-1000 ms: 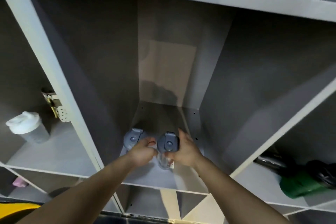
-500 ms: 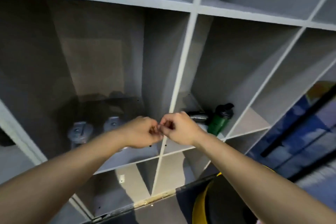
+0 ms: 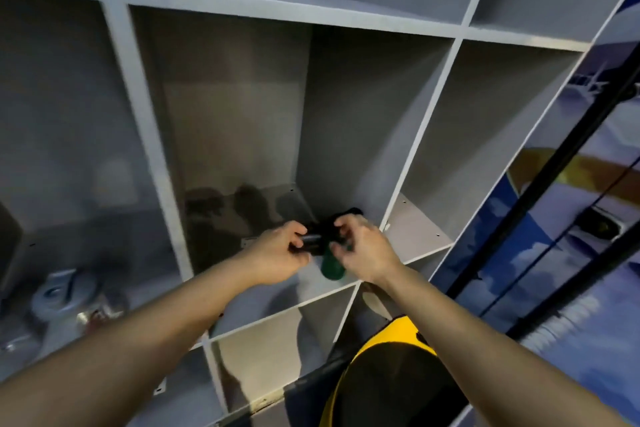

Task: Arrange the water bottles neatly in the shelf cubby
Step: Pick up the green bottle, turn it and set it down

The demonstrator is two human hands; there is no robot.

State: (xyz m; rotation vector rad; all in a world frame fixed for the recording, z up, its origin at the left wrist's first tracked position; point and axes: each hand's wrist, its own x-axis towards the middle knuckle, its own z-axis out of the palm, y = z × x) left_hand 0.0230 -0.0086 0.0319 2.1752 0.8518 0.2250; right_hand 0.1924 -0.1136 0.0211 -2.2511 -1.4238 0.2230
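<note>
In the middle cubby my two hands meet near its right wall. My left hand is closed on a dark bottle that lies sideways. My right hand grips a green bottle just under its black lid; most of that bottle is hidden by my fingers. The two bottles touch each other between my hands. In the cubby to the left stand two clear bottles with grey lids, blurred by motion.
The grey shelf has more cubbies above, below and to the right. A yellow and black object sits on the floor below my right arm. At the right edge runs a blue printed wall panel with a black bar across it.
The view has swung right. My hands left the two grey-lidded bottles in the left cubby, crossed the divider and closed on the dark and green bottles.
</note>
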